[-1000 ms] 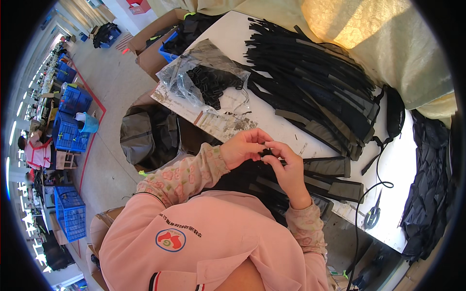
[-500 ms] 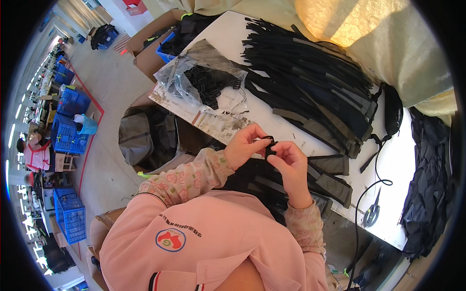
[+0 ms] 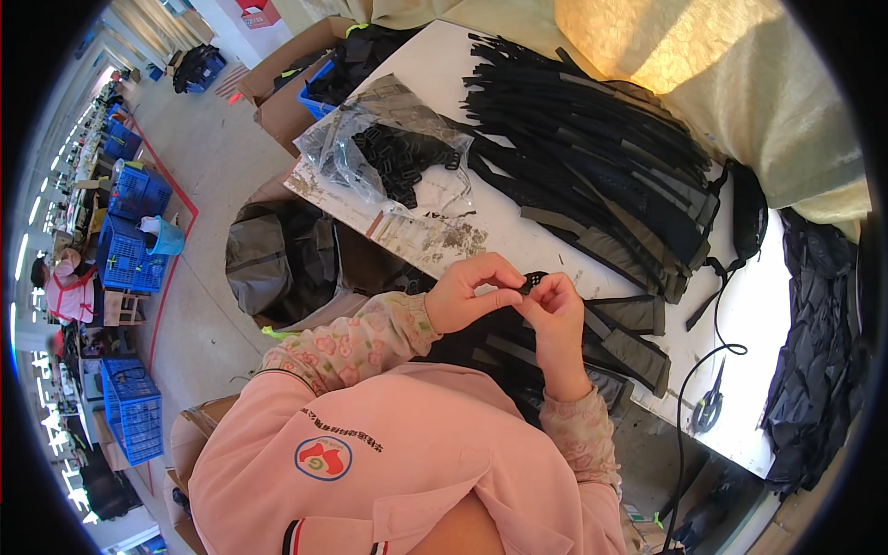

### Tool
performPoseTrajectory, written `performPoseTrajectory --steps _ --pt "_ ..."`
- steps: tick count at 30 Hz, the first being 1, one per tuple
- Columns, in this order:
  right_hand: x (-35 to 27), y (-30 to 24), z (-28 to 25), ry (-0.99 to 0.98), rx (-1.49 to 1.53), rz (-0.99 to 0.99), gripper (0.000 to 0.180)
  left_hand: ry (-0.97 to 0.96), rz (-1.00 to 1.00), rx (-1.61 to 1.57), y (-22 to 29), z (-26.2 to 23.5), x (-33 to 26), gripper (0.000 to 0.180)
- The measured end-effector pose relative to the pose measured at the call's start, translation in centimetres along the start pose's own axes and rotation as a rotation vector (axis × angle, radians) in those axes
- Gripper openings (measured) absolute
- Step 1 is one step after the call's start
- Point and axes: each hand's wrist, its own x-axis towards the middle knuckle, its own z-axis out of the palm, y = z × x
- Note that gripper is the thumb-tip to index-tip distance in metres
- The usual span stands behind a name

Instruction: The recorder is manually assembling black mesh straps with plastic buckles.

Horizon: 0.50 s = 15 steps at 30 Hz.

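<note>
A small black plastic strap buckle [image 3: 534, 279] with slots shows between my fingertips, above the near edge of the table. My right hand [image 3: 558, 319] pinches it from the right. My left hand [image 3: 474, 294] is closed too, its thumb and forefinger meeting at the buckle's left side. Part of the buckle is covered by my fingers, and whether a strap runs through it I cannot tell. Under and beside my hands lie black straps with grey fabric ends [image 3: 638, 356]. Beyond my left hand, a clear plastic bag [image 3: 338, 153] holds a heap of similar black buckles [image 3: 393, 157].
A large bundle of black straps [image 3: 592, 139] covers the far part of the white table [image 3: 546, 250]. Scissors [image 3: 709, 407] and a black cable [image 3: 682, 416] lie at right. An open box with dark fabric [image 3: 277, 259] stands left; blue crates [image 3: 134, 407] line the floor.
The buckle has turned so its slotted face shows, and it sits slightly further right. My left hand has shifted a little down and right, its fingers straighter.
</note>
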Motion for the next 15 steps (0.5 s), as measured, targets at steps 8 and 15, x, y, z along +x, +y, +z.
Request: performPoseTrajectory --steps 8,15 --pt "-0.2 -1.6 0.8 0.021 0.215 0.09 0.018 -0.09 -0.1 -0.273 -0.2 0.6 -0.3 0.037" --pt "0.7 -2.2 -1.4 -0.156 -0.482 0.018 0.012 -0.152 0.017 0.205 0.0 0.1 -0.1 0.02"
